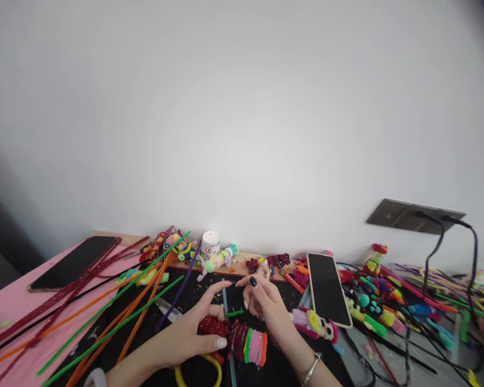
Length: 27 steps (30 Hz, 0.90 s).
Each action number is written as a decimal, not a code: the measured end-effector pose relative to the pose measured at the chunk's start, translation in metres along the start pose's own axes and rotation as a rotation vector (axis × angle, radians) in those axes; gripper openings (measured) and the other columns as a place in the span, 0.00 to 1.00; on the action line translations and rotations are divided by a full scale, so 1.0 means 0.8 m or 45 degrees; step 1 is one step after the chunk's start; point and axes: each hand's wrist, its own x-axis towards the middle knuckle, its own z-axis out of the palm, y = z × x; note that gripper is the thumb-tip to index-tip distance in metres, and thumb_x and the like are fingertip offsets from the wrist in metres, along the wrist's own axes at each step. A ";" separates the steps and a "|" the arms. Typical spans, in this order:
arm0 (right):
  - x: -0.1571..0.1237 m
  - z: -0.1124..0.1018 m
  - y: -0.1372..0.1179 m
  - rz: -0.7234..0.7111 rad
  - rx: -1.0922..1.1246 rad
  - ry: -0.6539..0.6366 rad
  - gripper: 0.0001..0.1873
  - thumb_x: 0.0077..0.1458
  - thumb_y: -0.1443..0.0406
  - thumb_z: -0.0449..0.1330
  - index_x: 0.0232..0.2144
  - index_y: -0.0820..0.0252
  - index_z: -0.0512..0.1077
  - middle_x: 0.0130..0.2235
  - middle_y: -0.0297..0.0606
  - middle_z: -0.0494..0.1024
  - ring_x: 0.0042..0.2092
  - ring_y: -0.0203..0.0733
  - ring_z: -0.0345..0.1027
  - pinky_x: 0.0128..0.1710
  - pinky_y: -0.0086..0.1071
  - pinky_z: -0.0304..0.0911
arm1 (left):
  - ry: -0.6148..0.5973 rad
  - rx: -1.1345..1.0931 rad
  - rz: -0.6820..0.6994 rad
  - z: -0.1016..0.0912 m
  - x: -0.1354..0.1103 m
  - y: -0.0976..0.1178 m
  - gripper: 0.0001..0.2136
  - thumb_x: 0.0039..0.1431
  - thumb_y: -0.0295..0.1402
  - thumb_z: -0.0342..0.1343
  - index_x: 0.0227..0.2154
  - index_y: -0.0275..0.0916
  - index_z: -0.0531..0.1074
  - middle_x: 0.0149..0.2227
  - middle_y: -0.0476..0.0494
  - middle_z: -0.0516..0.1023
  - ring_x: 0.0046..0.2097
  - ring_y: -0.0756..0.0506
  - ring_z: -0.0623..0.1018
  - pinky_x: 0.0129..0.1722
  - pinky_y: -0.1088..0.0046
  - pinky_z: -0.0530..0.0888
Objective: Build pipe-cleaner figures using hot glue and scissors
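Observation:
My left hand (189, 330) curls round a red glittery pipe-cleaner coil (213, 326), its thumb lying along the near side. Beside it, to the right, sits a wound piece with dark red, green, pink and orange bands (250, 345); I cannot tell whether the two are joined. My right hand (264, 301) is closed, thumb and index finger together, just above and right of the coils; what it pinches, if anything, is hidden. A short green pipe-cleaner end (234, 313) shows between the hands. A translucent stick (231, 365) and yellow-handled scissors (199, 371) lie beneath.
Long orange and green pipe cleaners (143, 301) fan out on the left over pink paper (8, 317) and a dark phone (76, 263). A white cup (210, 245) and small figures line the wall. Another phone (329, 290), a pink doll (312, 324) and tangled pipe cleaners lie right.

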 end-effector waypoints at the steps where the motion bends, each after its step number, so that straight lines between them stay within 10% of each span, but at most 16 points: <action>1: 0.000 0.000 0.000 0.021 -0.018 0.001 0.15 0.56 0.55 0.52 0.33 0.61 0.68 0.17 0.24 0.59 0.15 0.26 0.45 0.14 0.23 0.38 | 0.002 0.006 0.000 0.000 0.000 0.000 0.36 0.52 0.36 0.58 0.58 0.50 0.41 0.33 0.53 0.66 0.26 0.55 0.63 0.25 0.78 0.59; 4: 0.000 0.002 0.000 0.067 -0.131 0.038 0.07 0.49 0.65 0.58 0.32 0.61 0.69 0.14 0.19 0.53 0.16 0.26 0.43 0.15 0.22 0.40 | 0.014 0.026 0.000 -0.001 -0.001 -0.001 0.36 0.52 0.37 0.58 0.58 0.50 0.41 0.32 0.54 0.64 0.25 0.55 0.62 0.25 0.78 0.58; 10: -0.003 0.006 0.000 0.100 -0.118 -0.013 0.29 0.40 0.74 0.57 0.48 0.53 0.65 0.40 0.35 0.74 0.19 0.26 0.58 0.17 0.21 0.52 | 0.016 0.035 -0.002 -0.001 -0.002 -0.001 0.36 0.51 0.36 0.58 0.58 0.50 0.42 0.31 0.54 0.63 0.25 0.55 0.60 0.25 0.78 0.57; 14: -0.001 0.001 0.001 0.084 -0.287 0.057 0.08 0.49 0.66 0.56 0.32 0.62 0.73 0.22 0.31 0.72 0.14 0.27 0.52 0.13 0.22 0.47 | 0.017 -0.023 -0.013 -0.002 -0.001 0.001 0.37 0.51 0.36 0.58 0.58 0.51 0.41 0.31 0.54 0.63 0.25 0.55 0.61 0.25 0.78 0.57; 17: -0.004 -0.004 -0.005 -0.141 -0.505 0.253 0.14 0.56 0.63 0.50 0.25 0.63 0.71 0.16 0.30 0.65 0.17 0.32 0.57 0.16 0.25 0.53 | 0.082 -0.117 -0.017 0.000 0.001 0.003 0.36 0.51 0.37 0.58 0.58 0.52 0.42 0.31 0.54 0.63 0.25 0.55 0.62 0.25 0.79 0.59; 21: -0.016 -0.002 -0.015 -0.591 -0.784 0.416 0.11 0.55 0.69 0.50 0.40 0.59 0.68 0.40 0.43 0.71 0.40 0.44 0.66 0.36 0.34 0.64 | 0.406 -0.226 0.061 0.002 0.010 0.004 0.34 0.54 0.38 0.55 0.58 0.53 0.40 0.28 0.56 0.60 0.21 0.57 0.58 0.20 0.81 0.56; 27: -0.031 0.016 -0.010 -0.940 -1.326 0.071 0.20 0.52 0.74 0.53 0.48 0.55 0.66 0.46 0.43 0.69 0.49 0.48 0.60 0.50 0.47 0.57 | 0.651 -0.206 0.132 -0.002 0.016 0.006 0.30 0.57 0.38 0.52 0.57 0.51 0.43 0.25 0.57 0.57 0.21 0.56 0.58 0.21 0.79 0.58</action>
